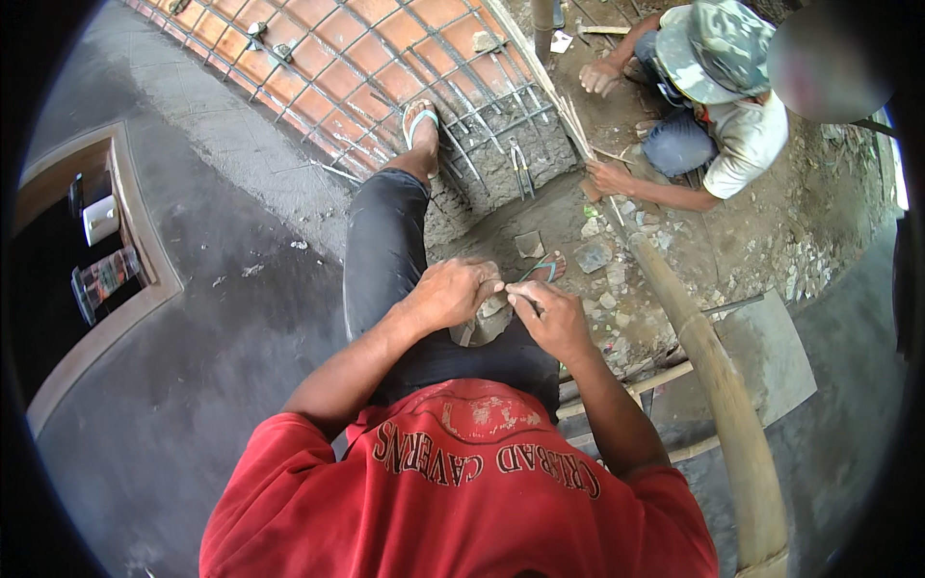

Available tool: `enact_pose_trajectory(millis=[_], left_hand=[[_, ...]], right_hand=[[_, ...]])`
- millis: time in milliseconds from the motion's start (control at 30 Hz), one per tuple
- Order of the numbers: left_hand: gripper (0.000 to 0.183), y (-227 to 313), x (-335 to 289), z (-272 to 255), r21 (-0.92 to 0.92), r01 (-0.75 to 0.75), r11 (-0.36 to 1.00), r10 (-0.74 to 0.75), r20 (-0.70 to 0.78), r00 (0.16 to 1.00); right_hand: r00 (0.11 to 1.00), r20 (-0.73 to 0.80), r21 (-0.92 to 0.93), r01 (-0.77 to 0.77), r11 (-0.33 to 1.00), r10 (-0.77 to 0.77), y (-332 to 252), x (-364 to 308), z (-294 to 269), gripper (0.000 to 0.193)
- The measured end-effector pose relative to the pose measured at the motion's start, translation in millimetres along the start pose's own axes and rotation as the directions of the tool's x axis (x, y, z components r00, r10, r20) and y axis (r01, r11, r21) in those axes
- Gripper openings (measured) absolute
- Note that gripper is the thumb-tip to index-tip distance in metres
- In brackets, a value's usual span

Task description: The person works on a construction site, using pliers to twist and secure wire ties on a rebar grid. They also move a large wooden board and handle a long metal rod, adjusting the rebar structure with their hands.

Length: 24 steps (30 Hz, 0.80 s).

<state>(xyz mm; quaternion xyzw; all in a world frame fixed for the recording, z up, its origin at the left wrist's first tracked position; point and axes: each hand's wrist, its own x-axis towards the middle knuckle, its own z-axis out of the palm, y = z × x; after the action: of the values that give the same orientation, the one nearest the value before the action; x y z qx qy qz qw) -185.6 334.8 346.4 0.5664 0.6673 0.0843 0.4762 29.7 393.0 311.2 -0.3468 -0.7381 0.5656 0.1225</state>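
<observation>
Right now my left hand (451, 292) and right hand (547, 318) both grasp a grey stone chunk (489, 318) over my lap.

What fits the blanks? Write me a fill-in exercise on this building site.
1. Both hands, left hand and right hand, hold a grey ____ between them.
2. The co-worker crouching on the dirt wears a camouflage ____.
3. The steel bar grid lies over orange ____.
4. The person's outstretched foot wears a ____.

Missing words: stone; hat; bricks; sandal
</observation>
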Motion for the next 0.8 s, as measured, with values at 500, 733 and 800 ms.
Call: enact_pose_trajectory(millis=[500,733,800], left_hand=[[0.018,-329,297,164,-0.971,0.23,0.059,-0.859,0.068,0.508],[0.034,-478,359,204,-0.814,0.513,0.274,-0.906,-0.039,0.422],[0.034,-506,360,215,-0.78,0.541,0.314,-0.896,-0.055,0.441]], right_hand=[[0.969,-0.074,-0.073,-0.243,0.967,0.238,319,253,163,0.022],[0.807,-0.103,-0.171,-0.59,0.789,0.581,448,334,291,0.025],[0.8,-0.08,-0.092,-0.6,0.795,0.595,460,346,315,0.026]])
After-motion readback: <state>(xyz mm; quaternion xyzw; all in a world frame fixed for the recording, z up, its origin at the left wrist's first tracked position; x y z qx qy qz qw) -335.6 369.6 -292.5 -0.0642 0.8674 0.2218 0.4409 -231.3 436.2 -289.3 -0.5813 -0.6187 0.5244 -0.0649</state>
